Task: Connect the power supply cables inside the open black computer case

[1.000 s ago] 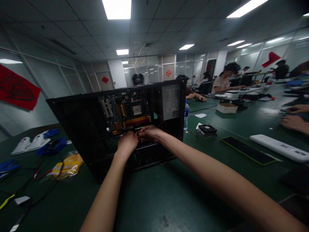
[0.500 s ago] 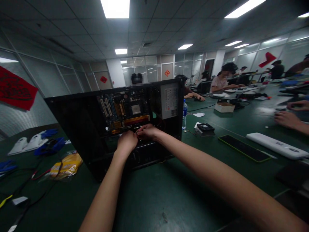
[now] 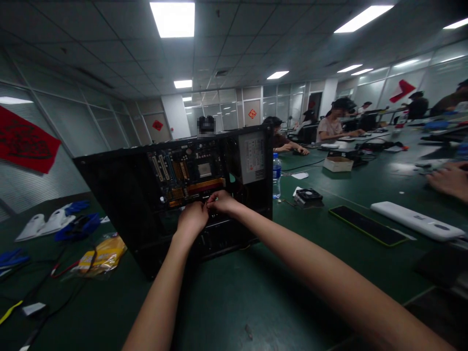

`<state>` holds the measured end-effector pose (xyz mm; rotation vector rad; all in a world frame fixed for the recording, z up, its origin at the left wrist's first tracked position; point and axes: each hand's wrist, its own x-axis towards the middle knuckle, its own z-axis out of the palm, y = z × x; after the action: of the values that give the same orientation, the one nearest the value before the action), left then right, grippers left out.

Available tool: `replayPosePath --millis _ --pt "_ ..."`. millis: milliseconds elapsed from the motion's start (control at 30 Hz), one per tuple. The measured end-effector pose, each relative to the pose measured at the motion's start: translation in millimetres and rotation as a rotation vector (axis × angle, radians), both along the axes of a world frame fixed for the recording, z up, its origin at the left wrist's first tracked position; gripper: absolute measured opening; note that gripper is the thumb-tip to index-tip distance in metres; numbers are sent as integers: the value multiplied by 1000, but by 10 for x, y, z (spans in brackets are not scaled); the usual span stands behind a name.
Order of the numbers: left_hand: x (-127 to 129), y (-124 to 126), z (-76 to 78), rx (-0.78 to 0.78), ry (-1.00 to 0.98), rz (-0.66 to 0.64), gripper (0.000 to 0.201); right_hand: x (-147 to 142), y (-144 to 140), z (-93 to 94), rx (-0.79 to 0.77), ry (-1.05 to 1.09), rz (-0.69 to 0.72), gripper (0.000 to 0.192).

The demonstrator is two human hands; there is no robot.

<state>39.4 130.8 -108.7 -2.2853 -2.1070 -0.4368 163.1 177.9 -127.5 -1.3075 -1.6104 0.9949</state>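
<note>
Two bare hands meet at the lower middle of an open computer case (image 3: pixel 120 192), which stands on a green bench (image 3: pixel 219 302) directly ahead of me in the head camera I work through from afar. The left hand (image 3: pixel 193 217) sits knuckles toward me, the right hand (image 3: pixel 224 204) comes in from the other side, and their fingertips come together just below the motherboard (image 3: pixel 190 161). I see fingers curled inward on both, but I cannot tell whether either grip is closed on something; whatever lies between them is too small and dark to make out. I judge the step in hand to be fine fingertip work inside the case, and I think the next move calls for a small, steady adjustment there, with the wrists kept clear of the board. The case faces me with its open side, its long axis running left to right across my view, the top edge climbing slightly toward the right. The power supply (image 3: pixel 253 156) fills its upper right corner; a water bottle (image 3: pixel 277 175) stands just beside that end.
</note>
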Motion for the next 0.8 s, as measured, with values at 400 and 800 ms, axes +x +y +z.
replayPosePath --millis 400,800 --pt "4 15 -51 100 -22 4 28 28 -150 106 403 -394 -40 29" --pt "-17 75 -31 71 -38 -131 28 52 -299 189 464 -607 102 29"
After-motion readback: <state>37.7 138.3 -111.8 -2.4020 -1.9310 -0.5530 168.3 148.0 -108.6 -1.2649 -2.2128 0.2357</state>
